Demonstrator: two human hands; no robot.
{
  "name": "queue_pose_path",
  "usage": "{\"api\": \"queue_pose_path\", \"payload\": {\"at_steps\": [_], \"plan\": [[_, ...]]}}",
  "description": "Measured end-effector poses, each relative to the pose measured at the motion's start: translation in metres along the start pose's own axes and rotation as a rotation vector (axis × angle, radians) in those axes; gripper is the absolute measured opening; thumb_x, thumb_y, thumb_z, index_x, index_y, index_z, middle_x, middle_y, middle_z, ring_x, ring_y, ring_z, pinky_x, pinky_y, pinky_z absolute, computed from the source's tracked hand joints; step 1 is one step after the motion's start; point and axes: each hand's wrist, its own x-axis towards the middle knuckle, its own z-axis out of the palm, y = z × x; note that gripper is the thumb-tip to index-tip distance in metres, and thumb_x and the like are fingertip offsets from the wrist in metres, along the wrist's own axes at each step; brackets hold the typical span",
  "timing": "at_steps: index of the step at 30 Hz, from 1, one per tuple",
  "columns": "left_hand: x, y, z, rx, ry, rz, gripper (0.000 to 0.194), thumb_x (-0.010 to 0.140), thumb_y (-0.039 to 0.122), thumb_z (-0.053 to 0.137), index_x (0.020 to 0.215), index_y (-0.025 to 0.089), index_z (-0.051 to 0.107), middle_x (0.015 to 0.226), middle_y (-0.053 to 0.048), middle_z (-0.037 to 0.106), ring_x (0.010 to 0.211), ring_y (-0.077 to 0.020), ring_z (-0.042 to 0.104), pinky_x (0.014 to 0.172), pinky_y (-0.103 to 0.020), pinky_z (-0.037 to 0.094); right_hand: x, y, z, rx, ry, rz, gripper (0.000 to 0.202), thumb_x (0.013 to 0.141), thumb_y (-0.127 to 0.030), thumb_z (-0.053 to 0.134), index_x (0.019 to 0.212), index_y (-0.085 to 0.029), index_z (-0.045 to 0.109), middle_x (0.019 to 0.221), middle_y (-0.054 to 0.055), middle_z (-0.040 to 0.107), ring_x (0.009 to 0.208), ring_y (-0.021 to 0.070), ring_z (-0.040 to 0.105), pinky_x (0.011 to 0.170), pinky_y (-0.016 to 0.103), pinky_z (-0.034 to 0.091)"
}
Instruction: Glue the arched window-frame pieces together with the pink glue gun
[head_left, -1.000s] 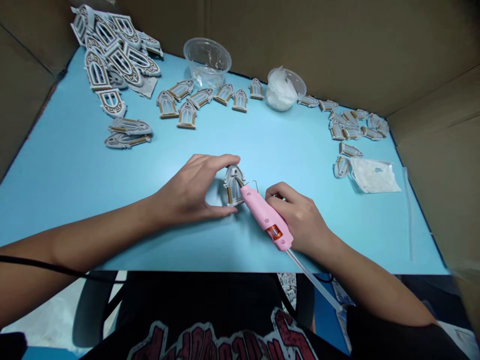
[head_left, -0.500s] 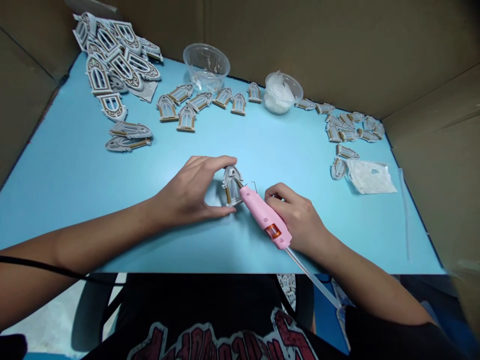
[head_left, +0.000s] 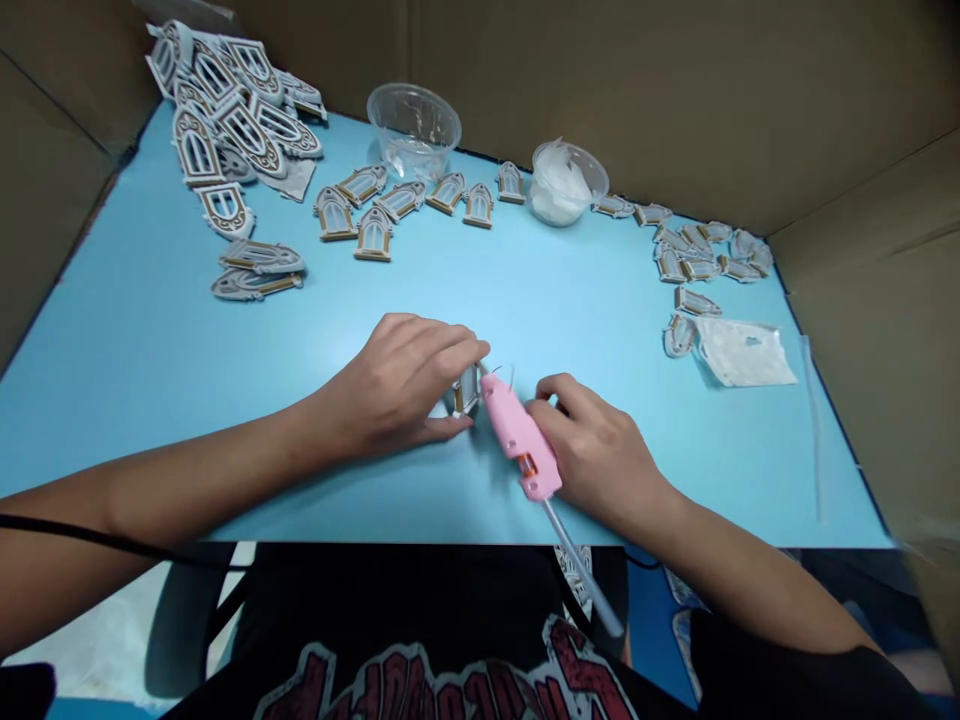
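Note:
Between the thumb and fingers of my left hand (head_left: 401, 390) is a small arched window piece (head_left: 466, 391), grey-white with gold edging, tilted and partly hidden by the fingers. My right hand (head_left: 600, 445) is closed round the handle of a pink glue gun (head_left: 520, 437). The gun's tip is right beside the piece, near my left fingertips. A clear glue stick (head_left: 583, 568) sticks out of the gun's back end and hangs past the table's front edge.
Larger window pieces (head_left: 240, 130) are heaped at the back left. Small arched pieces (head_left: 373, 234) lie behind my hands and at the right. Two clear tubs (head_left: 415, 130) stand at the back. A white sheet (head_left: 746, 352) and a loose glue stick (head_left: 814, 430) lie right.
My left fingers have moved over the top of the window piece, which is turned and more covered. The glue gun has swung more upright, its back end moving left.

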Motion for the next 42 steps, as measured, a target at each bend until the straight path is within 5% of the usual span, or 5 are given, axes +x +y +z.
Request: {"api": "queue_pose_path", "payload": {"at_steps": [9, 17, 28, 32, 42], "plan": [[-0.006, -0.019, 0.007, -0.184, -0.168, -0.290, 0.098, 0.068, 0.056, 0.092, 0.146, 0.021, 0.043, 0.122, -0.011, 0.069, 0.111, -0.0327, 0.068, 0.097, -0.046, 0.051, 0.007, 0.026, 0.001, 0.003, 0.079, 0.275, 0.009, 0.083, -0.018, 0.055, 0.076, -0.018, 0.062, 0.098, 0.012, 0.061, 0.062, 0.0127, 0.042, 0.052, 0.028, 0.030], [0.003, -0.025, -0.011, -0.291, -0.437, -0.309, 0.066, 0.087, 0.035, 0.071, 0.148, 0.023, 0.047, 0.115, -0.007, 0.069, 0.106, -0.0262, 0.068, 0.089, -0.035, 0.052, 0.007, 0.031, 0.001, 0.047, 0.081, 0.269, 0.010, 0.084, -0.023, 0.058, 0.075, -0.018, 0.060, 0.095, 0.010, 0.061, 0.058, 0.0110, 0.040, 0.051, 0.028, 0.031], [0.005, -0.020, -0.015, -0.215, -0.449, -0.397, 0.079, 0.075, 0.044, 0.083, 0.142, 0.021, 0.047, 0.110, -0.007, 0.066, 0.101, -0.0292, 0.066, 0.085, -0.038, 0.054, 0.004, 0.032, 0.002, 0.133, 0.085, 0.198, 0.015, 0.087, -0.027, 0.059, 0.075, -0.019, 0.062, 0.097, 0.010, 0.063, 0.063, 0.0138, 0.049, 0.054, 0.030, 0.038], [0.001, -0.025, -0.013, -0.154, -0.334, -0.319, 0.102, 0.064, 0.050, 0.091, 0.149, 0.025, 0.042, 0.139, -0.015, 0.060, 0.127, -0.0390, 0.058, 0.102, -0.050, 0.052, 0.005, 0.028, -0.001, 0.224, 0.056, 0.141, 0.015, 0.090, -0.023, 0.060, 0.075, -0.020, 0.060, 0.097, 0.009, 0.063, 0.069, 0.0152, 0.056, 0.056, 0.029, 0.042], [0.000, -0.032, -0.006, -0.296, -0.246, -0.368, 0.092, 0.071, 0.042, 0.088, 0.146, 0.026, 0.039, 0.132, -0.012, 0.068, 0.118, -0.0317, 0.069, 0.095, -0.043, 0.056, 0.007, 0.026, -0.002, 0.353, 0.102, -0.014, 0.009, 0.095, -0.018, 0.057, 0.092, -0.021, 0.065, 0.102, 0.009, 0.068, 0.079, 0.0172, 0.065, 0.061, 0.030, 0.050]]}}
